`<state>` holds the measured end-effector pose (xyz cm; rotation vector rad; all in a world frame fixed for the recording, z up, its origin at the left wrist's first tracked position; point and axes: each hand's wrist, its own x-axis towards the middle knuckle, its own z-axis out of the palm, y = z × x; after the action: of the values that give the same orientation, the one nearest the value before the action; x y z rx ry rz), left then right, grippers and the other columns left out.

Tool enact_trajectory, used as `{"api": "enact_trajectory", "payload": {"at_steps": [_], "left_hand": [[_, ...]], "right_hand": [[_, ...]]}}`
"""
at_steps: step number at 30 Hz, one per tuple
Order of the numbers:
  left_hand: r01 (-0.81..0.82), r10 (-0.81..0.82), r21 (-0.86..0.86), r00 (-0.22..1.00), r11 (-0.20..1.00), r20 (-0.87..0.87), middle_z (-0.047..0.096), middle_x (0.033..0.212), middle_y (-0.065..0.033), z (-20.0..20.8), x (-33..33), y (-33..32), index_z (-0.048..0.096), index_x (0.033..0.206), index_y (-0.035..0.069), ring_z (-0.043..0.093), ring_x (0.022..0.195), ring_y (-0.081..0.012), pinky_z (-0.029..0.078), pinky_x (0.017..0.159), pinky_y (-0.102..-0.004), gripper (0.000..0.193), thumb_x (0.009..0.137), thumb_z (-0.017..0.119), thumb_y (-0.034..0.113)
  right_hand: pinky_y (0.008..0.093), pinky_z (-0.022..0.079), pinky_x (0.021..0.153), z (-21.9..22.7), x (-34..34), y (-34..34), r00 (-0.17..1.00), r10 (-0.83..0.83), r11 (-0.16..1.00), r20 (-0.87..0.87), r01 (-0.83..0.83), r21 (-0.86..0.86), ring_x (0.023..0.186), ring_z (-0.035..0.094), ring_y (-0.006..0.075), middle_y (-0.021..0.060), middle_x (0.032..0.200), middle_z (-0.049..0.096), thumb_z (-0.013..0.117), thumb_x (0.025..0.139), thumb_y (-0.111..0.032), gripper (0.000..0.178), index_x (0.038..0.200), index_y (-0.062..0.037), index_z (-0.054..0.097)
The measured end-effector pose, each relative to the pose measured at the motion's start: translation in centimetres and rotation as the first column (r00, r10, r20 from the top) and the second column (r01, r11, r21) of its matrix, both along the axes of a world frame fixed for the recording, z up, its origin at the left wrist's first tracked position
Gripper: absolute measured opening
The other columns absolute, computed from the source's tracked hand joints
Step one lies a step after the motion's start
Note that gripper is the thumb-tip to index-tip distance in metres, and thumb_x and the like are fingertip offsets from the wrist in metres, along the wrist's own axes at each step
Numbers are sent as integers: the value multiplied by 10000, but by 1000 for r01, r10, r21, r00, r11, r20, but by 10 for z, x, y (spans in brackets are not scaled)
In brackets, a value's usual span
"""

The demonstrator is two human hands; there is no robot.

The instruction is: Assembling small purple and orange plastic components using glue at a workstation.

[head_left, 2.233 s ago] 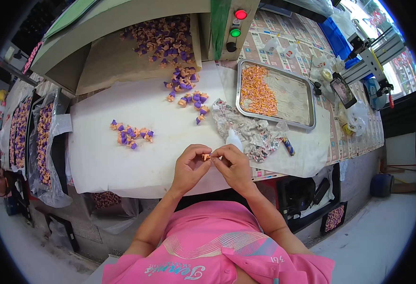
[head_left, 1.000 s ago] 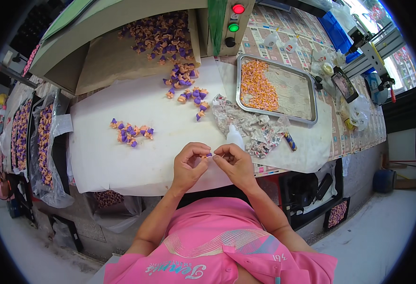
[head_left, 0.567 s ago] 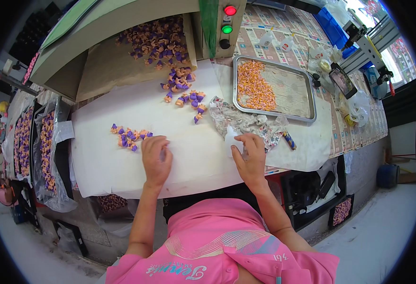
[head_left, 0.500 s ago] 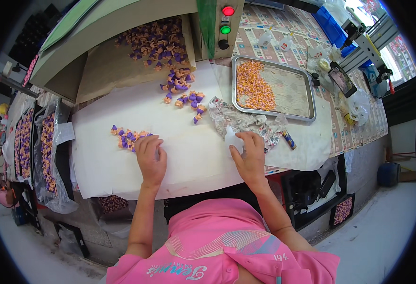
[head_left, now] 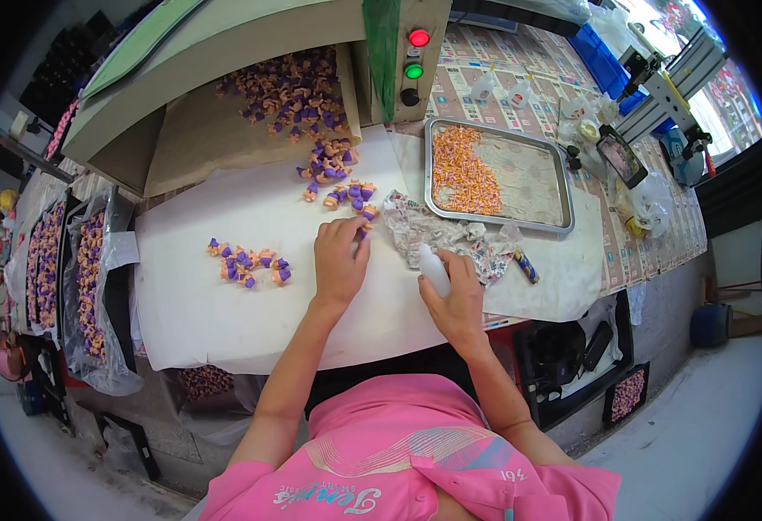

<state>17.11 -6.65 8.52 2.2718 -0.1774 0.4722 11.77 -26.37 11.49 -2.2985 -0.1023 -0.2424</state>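
My left hand (head_left: 340, 265) reaches to the near end of the line of small purple-and-peach figure pieces. Its thumb and fingertips close around one figure piece (head_left: 362, 231), partly hidden by the fingers. In my right hand (head_left: 457, 300) is a small white squeeze bottle (head_left: 433, 267), tilted with its tip pointing up and away from me. A loose cluster of similar pieces (head_left: 244, 266) lies on the white paper (head_left: 186, 317) to the left of my hands. More pieces (head_left: 327, 161) trail back from my left hand toward the machine opening.
A tunnel-like machine (head_left: 112, 130) with a heap of pieces inside stands at the back left. Behind my right hand are crumpled cloth (head_left: 403, 224), a metal tray (head_left: 570, 195) of small orange-and-pink parts, and a dark blue tube (head_left: 527, 267). A phone (head_left: 621, 156) is mounted further right.
My left hand has moved right and away from me, from the loose cluster to the line of pieces. My right hand stays nearly in place; the bottle now shows more clearly.
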Motion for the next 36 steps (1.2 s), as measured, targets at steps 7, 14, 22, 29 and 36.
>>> {"api": "enact_trajectory", "payload": {"at_steps": [7, 14, 22, 29, 36], "left_hand": [[-34, -9, -347, 993, 937, -120, 592, 879, -99, -2, -22, -11, 627, 1012, 25, 554, 856, -281, 455, 749, -376, 284, 735, 629, -40], [87, -88, 31, 995, 996, 49, 585, 882, -106, 0, -33, -7, 626, 995, 12, 585, 842, -241, 508, 724, -272, 257, 751, 624, -67], [-92, -282, -836, 917, 541, -283, 628, 991, -65, 3, -51, -17, 596, 1032, -8, 610, 910, -119, 510, 818, -257, 170, 869, 643, -5], [-177, -362, -917, 879, 356, -310, 628, 1018, -87, -3, -63, -22, 570, 1069, -12, 619, 943, -147, 508, 876, -272, 205, 879, 647, 8], [-163, -365, -904, 875, 396, -318, 632, 1016, -96, -3, -63, -23, 571, 1069, -18, 619, 954, -150, 504, 885, -277, 210, 877, 652, 11]], "right_hand": [[331, 464, 769, 17, -6, -8, 995, 100, 978, 16, -101, 184, 853, 581, 255, 124, 947, 583, 736, 786, -104, 376, 1122, -17, 590], [291, 476, 777, 23, -12, -7, 998, 53, 943, -37, -38, 332, 900, 590, 165, 63, 965, 595, 773, 800, -144, 363, 1090, -15, 598], [248, 475, 739, 25, -20, -15, 996, 27, 871, 81, -63, 487, 862, 566, 121, 36, 951, 556, 798, 791, -137, 357, 1058, -7, 599], [266, 435, 654, 39, -22, -7, 983, 51, 942, 178, -107, 318, 765, 535, 155, 61, 893, 560, 794, 794, -198, 334, 1012, 5, 643], [275, 423, 623, 40, -21, -4, 988, 47, 950, 146, -89, 300, 741, 540, 171, 80, 844, 577, 799, 779, -219, 333, 986, 2, 661]]}}
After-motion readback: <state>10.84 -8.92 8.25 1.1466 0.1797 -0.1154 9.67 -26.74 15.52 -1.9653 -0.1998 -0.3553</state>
